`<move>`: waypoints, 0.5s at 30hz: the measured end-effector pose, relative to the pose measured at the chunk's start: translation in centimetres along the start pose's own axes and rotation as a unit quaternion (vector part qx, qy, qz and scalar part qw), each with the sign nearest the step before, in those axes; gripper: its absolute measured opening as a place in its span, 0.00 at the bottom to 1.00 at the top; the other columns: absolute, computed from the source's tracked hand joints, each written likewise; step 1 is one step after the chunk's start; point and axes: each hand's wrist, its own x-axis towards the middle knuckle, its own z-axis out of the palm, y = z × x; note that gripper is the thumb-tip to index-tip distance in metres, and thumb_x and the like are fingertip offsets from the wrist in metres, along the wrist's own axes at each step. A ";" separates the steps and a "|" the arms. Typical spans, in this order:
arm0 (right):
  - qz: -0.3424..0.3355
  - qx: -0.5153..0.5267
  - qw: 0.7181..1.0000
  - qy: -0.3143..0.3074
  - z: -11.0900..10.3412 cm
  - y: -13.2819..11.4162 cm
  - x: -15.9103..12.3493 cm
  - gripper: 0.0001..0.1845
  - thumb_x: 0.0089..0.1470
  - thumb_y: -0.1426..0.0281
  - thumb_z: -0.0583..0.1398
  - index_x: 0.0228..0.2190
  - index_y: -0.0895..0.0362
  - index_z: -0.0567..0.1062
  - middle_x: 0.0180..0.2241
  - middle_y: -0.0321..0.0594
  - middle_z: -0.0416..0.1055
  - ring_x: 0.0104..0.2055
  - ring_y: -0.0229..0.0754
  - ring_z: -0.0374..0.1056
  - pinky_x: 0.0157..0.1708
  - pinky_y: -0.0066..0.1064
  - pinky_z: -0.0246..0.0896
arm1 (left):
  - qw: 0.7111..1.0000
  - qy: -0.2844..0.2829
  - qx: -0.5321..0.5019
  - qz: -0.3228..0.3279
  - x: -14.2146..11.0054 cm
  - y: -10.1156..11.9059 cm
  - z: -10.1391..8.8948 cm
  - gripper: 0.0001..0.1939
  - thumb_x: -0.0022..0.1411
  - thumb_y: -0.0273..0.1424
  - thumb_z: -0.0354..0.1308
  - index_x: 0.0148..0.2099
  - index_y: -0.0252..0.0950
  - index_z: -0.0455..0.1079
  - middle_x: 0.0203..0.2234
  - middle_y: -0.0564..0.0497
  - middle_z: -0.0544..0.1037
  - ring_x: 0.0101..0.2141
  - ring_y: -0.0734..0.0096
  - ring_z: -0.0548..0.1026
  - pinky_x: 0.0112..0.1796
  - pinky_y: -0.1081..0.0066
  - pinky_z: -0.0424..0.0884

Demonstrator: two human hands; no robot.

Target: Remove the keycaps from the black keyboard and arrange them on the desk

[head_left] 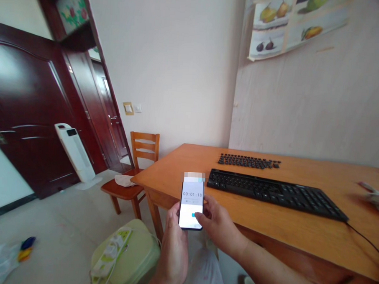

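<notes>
A smartphone (191,209) is held upright in front of me, its lit screen showing a timer at 00:01:18. My left hand (174,246) grips it from the left and below. On the other side my right hand (219,223) holds the right edge, its thumb on the screen by a small blue button. Just beyond, a black keyboard (269,191) lies on the wooden table (175,168), with part of its keys taken off. Behind the keyboard, loose black keycaps (248,161) are laid out in rows.
Left of the table stands a wooden chair (144,148) with a white cloth (124,180) on its seat. A pale green stool (140,253) carries a power strip (112,251). The keyboard's cable (365,241) runs to the right. A white tower appliance (76,154) stands by the door.
</notes>
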 end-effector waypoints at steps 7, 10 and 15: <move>-0.003 -0.010 1.000 -0.003 -0.3 -0.1 0.0 0.24 0.51 0.75 0.59 0.51 0.58 0.67 0.38 0.42 0.77 0.33 0.41 0.71 0.33 0.32 0.66 | 1.000 -0.004 -0.008 -0.004 0.2 -0.2 0.2 0.28 0.66 0.50 0.45 0.60 0.38 0.63 0.54 0.42 0.72 0.55 0.57 0.68 0.55 0.58 0.62; -0.002 0.012 1.000 -0.006 -0.4 0.0 -0.1 0.23 0.52 0.74 0.59 0.50 0.58 0.66 0.39 0.42 0.76 0.33 0.40 0.70 0.33 0.32 0.66 | 1.000 0.007 -0.006 -0.009 0.3 -0.3 0.1 0.28 0.66 0.50 0.46 0.60 0.38 0.64 0.52 0.42 0.73 0.52 0.57 0.70 0.53 0.58 0.64; 0.009 0.052 0.998 -0.013 -0.4 0.3 -0.1 0.23 0.52 0.74 0.59 0.51 0.58 0.66 0.38 0.42 0.76 0.33 0.41 0.71 0.33 0.33 0.66 | 1.000 0.008 -0.007 -0.010 0.5 -0.6 -0.3 0.25 0.66 0.46 0.48 0.57 0.36 0.67 0.50 0.42 0.74 0.50 0.57 0.71 0.50 0.59 0.67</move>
